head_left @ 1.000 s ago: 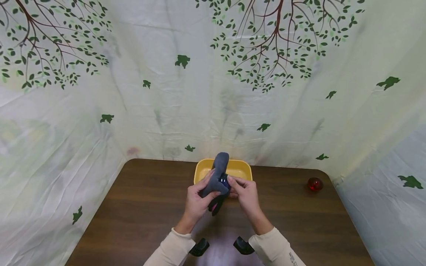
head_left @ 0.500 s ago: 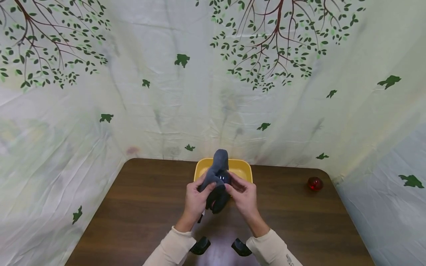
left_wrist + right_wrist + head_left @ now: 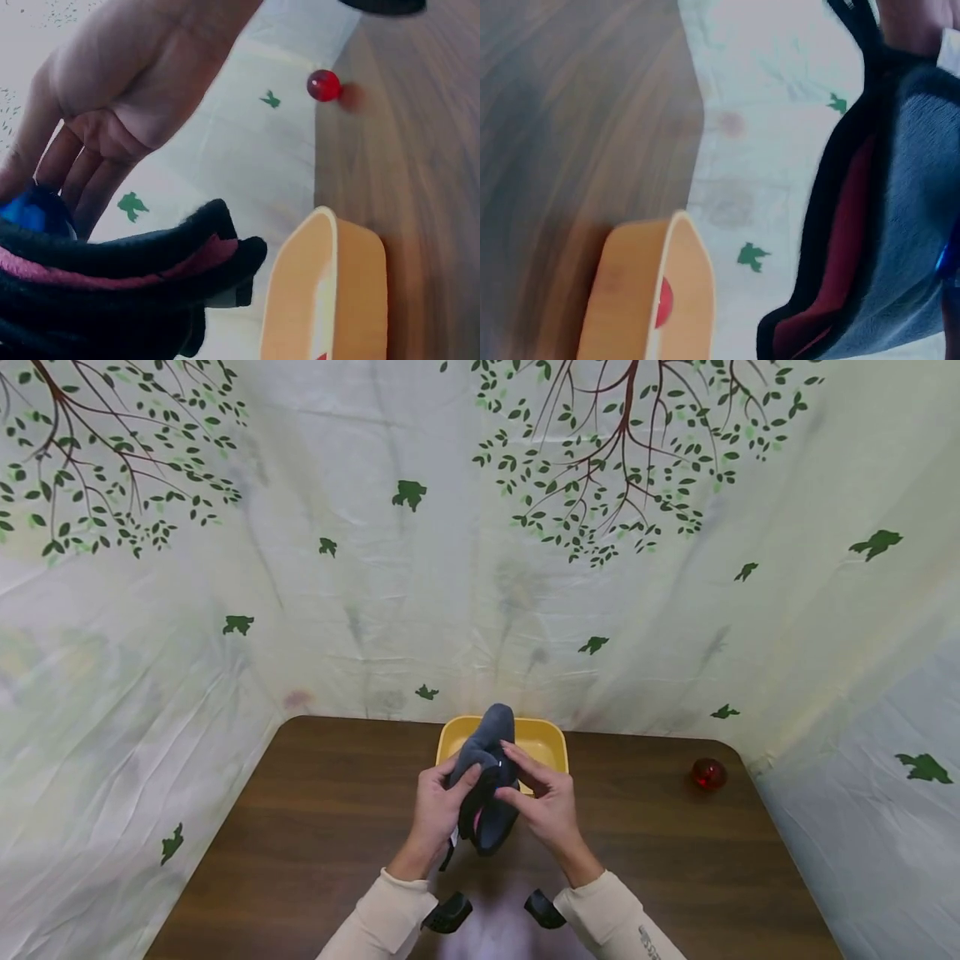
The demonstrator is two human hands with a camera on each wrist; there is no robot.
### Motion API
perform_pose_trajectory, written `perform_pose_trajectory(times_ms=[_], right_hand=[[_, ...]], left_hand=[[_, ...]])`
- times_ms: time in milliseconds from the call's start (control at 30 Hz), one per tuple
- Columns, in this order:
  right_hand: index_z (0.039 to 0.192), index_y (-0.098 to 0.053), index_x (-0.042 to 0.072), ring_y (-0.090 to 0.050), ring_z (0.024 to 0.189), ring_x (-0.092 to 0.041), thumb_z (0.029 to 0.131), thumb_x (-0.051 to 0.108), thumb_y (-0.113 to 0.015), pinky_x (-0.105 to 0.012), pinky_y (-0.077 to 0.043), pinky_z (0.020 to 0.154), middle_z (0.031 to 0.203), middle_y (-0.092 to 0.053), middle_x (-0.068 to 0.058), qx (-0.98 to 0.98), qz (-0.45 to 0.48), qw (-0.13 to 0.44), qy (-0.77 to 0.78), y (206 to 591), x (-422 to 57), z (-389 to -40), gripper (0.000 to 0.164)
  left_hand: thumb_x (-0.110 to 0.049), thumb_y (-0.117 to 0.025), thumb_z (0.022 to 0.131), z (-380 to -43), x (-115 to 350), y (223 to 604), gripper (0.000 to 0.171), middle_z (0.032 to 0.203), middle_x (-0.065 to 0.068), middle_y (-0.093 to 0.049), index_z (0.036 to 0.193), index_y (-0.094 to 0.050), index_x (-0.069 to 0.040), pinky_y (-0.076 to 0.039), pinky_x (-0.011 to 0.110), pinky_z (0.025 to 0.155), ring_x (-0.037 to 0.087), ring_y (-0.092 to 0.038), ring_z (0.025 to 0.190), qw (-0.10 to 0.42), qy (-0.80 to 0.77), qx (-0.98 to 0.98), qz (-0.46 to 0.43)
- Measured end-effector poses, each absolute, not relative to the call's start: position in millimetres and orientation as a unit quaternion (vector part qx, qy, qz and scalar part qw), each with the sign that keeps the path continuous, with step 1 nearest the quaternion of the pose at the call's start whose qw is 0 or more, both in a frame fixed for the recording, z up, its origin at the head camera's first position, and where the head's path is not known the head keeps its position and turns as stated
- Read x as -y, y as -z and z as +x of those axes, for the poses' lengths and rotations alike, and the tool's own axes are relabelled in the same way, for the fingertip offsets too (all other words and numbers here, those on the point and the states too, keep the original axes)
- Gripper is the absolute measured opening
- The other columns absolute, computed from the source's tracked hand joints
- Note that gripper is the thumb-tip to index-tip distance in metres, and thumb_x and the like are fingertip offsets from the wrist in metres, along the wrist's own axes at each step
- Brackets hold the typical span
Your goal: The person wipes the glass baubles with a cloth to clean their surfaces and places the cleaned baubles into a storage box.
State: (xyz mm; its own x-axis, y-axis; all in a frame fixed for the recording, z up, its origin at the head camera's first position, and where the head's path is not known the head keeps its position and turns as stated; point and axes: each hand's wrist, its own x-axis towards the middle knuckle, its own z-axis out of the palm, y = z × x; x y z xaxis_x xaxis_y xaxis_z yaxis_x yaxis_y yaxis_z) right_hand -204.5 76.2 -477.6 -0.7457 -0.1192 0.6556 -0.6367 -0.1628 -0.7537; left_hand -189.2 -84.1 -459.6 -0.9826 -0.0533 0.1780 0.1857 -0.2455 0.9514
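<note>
My left hand (image 3: 437,810) grips the left side of a soft grey-blue cloth pouch (image 3: 491,724), thumb on top. The pouch has black edging and, in the right wrist view, a pink lining (image 3: 845,229) shows in its slit. A white tag and a dark loop hang by my left fingers. My right hand (image 3: 551,802) has its thumb and fingers around a shiny blue ball (image 3: 39,213) at the pouch's right side. Only part of the ball shows; my fingers and the cloth hide the rest. Both hands hold these above the table, in front of a yellow tray (image 3: 555,745).
A clear red ball (image 3: 708,774) lies at the right of the brown table (image 3: 337,777). Something red (image 3: 664,302) shows inside the tray. A white cloth (image 3: 465,568) printed with leaves and branches hangs behind the table. Black devices (image 3: 447,913) sit at both wrists.
The pouch has been turned in my hands, its lower end swinging and its pink slit facing me again. My right thumb and fingers have shifted over the blue ball. The tray and red ball stay put.
</note>
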Motion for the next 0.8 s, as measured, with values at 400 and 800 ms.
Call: perform_pose_trajectory(times_ms=[400, 800], right_hand=[[0.116, -0.068, -0.003, -0.07, 0.094, -0.021, 0.087, 0.013, -0.072, -0.029, -0.057, 0.075, 0.107, -0.069, -0.02, 0.667, 0.053, 0.113, -0.734, 461, -66, -193, 0.033], [0.131, -0.058, -0.002, -0.067, 0.099, -0.031, 0.081, 0.0, -0.075, -0.036, -0.055, 0.083, 0.119, -0.064, -0.021, 0.735, 0.277, 0.075, -0.615, 453, -92, -206, 0.053]], left_hand=[[0.008, -0.069, 0.082, -190, 88, 464, 0.052, 0.137, 0.019, -0.052, 0.131, -0.053, 0.007, -0.04, 0.026, 0.103, 0.023, -0.048, 0.128, 0.15, 0.698, 0.67, -0.205], [-0.002, -0.066, 0.089, -189, 84, 458, 0.041, 0.119, 0.028, -0.062, 0.127, -0.056, 0.011, -0.054, 0.026, 0.083, 0.013, -0.065, 0.097, 0.12, 0.778, 0.616, -0.032]])
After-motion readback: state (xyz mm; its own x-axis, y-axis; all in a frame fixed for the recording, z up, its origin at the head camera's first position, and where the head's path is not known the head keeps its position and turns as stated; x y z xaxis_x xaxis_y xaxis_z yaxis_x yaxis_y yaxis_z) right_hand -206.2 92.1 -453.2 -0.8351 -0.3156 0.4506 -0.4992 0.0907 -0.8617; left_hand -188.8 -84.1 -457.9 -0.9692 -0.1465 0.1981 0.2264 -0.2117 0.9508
